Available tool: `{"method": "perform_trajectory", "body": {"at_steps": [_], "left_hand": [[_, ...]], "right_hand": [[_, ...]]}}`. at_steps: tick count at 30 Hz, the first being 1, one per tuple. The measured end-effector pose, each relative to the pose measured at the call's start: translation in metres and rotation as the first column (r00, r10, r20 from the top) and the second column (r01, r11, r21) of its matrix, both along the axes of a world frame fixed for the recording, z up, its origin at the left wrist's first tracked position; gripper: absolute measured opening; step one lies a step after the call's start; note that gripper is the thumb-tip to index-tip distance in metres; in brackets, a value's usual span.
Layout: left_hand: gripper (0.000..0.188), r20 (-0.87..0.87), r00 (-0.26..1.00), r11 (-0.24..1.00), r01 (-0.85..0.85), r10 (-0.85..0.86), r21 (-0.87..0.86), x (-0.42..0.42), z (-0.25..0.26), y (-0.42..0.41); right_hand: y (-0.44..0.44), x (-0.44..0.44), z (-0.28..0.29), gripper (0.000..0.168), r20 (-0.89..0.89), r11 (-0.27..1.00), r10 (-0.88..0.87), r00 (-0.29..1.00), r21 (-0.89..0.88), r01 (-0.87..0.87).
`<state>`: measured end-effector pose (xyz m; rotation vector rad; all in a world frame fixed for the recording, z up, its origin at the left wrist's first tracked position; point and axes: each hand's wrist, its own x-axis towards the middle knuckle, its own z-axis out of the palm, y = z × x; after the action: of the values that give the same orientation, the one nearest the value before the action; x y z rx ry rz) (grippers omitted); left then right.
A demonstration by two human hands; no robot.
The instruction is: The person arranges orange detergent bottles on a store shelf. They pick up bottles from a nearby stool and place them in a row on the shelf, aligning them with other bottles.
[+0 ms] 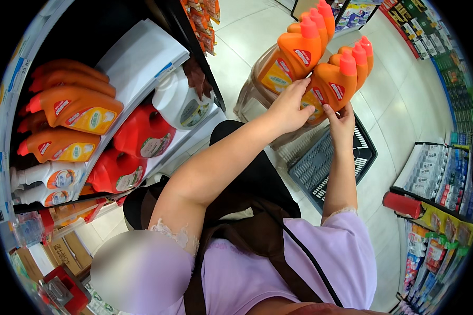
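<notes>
Several orange plastic bottles with red-orange caps (299,55) stand in two rows in front of me, in or on something wrapped in clear plastic (256,94). My left hand (293,106) lies on the front bottle of the nearer row (331,84), its fingertips reaching the gap between the rows and its thumb on the label. My right hand (341,118) touches the lower right side of that same bottle, thumb in front and fingers behind. Whether the bottle's base is lifted cannot be seen. Similar orange bottles (77,108) stand on the shelf at the left.
A dark grey plastic basket (319,157) sits on the tiled floor below my right hand. Red jugs (144,130) and a white jug (183,98) fill the lower left shelf beside my knee. Display racks (429,169) with packaged goods line the right side.
</notes>
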<state>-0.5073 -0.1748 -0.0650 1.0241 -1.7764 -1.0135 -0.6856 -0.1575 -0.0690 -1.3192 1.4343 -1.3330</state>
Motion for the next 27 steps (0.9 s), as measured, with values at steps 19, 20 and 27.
{"method": "perform_trajectory", "body": {"at_steps": [19, 20, 27], "left_hand": [[0.077, -0.068, 0.997, 0.996, -0.047, 0.041, -0.077, -0.005, -0.003, 0.032], [0.078, -0.086, 0.996, 0.999, -0.035, 0.033, -0.030, 0.001, 0.002, 0.040], [0.082, -0.178, 0.982, 0.988, -0.092, 0.069, -0.127, 0.051, 0.035, 0.080]], "right_hand": [[0.036, -0.022, -0.032, 0.043, 0.039, 1.000, 0.001, 0.999, -0.011, 0.000], [0.039, -0.021, -0.030, 0.045, 0.015, 0.999, 0.032, 0.999, -0.036, -0.031], [0.050, 0.029, 0.014, 0.048, 0.048, 0.984, 0.160, 0.986, -0.081, -0.156]]}}
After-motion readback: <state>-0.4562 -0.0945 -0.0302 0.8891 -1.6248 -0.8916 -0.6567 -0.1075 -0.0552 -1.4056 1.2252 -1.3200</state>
